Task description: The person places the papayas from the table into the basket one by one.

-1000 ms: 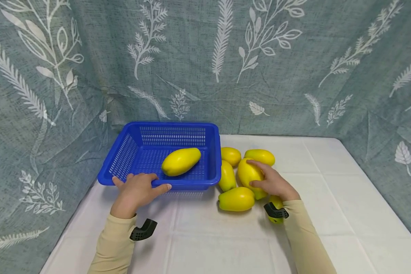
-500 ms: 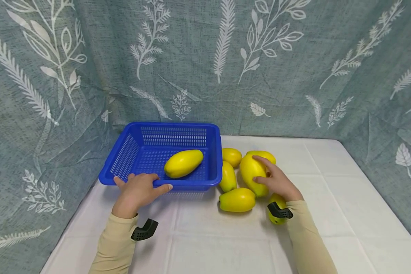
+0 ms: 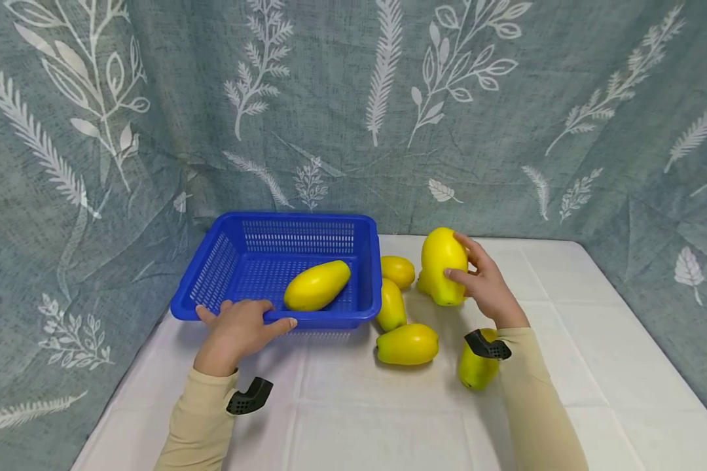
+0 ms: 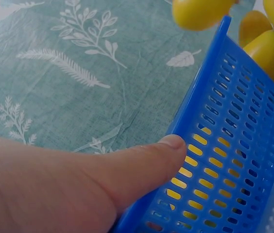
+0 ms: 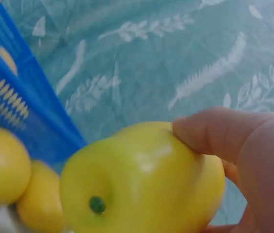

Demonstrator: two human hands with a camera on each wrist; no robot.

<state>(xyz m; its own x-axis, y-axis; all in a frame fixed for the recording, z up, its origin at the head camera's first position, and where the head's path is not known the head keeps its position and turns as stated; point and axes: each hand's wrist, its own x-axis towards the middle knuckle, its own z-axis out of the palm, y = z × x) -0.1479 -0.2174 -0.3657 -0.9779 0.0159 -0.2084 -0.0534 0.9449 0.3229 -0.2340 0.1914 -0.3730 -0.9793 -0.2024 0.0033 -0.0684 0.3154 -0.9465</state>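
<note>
Fingers (image 3: 474, 252) of the right hand (image 3: 484, 284) curl round a yellow mango (image 3: 443, 265), thumb on its near side, holding it upright and clear of the bench (image 3: 565, 366) toward the far edge. In the right wrist view the thumb presses the fruit's skin beside its small green stem mark. The left hand (image 3: 235, 330) rests on the near rim of the blue basket (image 3: 253, 229), fingers lying over the rim and thumb stretched along the outside wall; the basket stands at the bench's far left corner. One mango (image 3: 317, 285) lies inside the basket. Four more mangoes lie on the white cloth just right of the basket: two (image 3: 397, 271) (image 3: 391, 305) close against its wall, one (image 3: 407, 343) nearer the middle, and one (image 3: 477, 367) partly hidden under the right sleeve (image 3: 536, 405).
</note>
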